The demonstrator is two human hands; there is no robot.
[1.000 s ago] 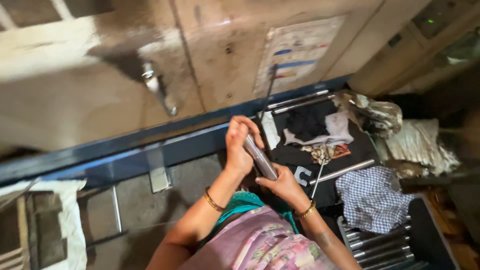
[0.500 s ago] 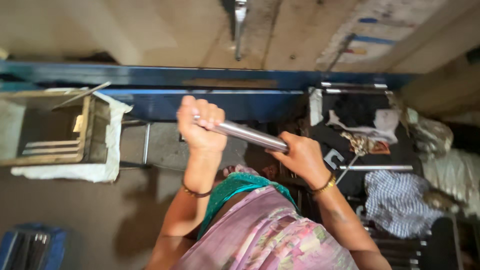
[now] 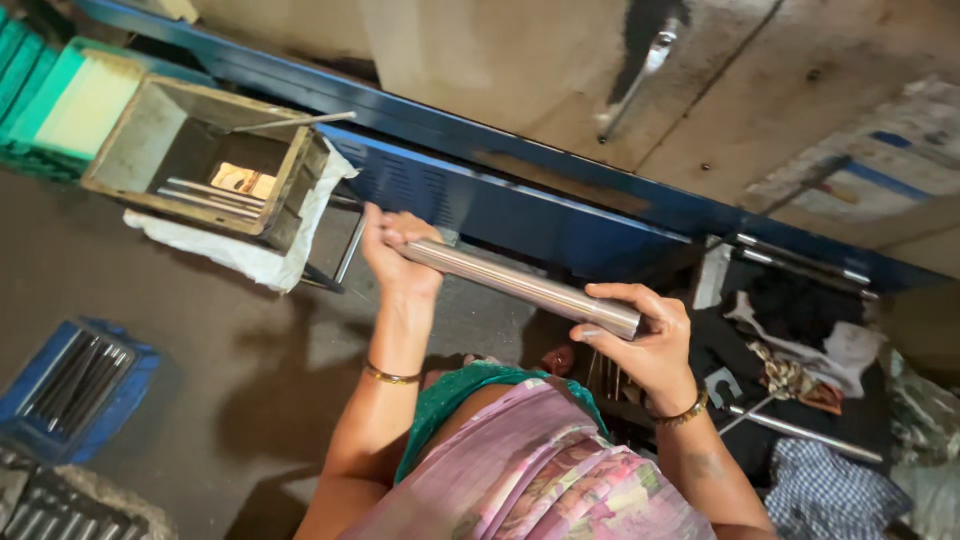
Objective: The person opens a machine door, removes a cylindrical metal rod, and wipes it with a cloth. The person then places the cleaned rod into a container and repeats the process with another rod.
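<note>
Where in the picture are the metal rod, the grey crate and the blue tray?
Metal rod (image 3: 520, 284), head view, middle of its shaft between the hands.
Grey crate (image 3: 130, 150), head view, its near left wall.
Blue tray (image 3: 125, 385), head view, its right rim.

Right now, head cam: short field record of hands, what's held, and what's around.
left hand: wrapped around one end of the metal rod
right hand: gripping the rod's other end
rod pose: tilted, held clear of the floor in front of the body
grey crate: upper left, on white cloth, thin rods inside
blue tray: lower left on the floor, holds dark rods
blue frame: runs across behind the hands
checked cloth: lower right
wrists: a bangle on each
</note>
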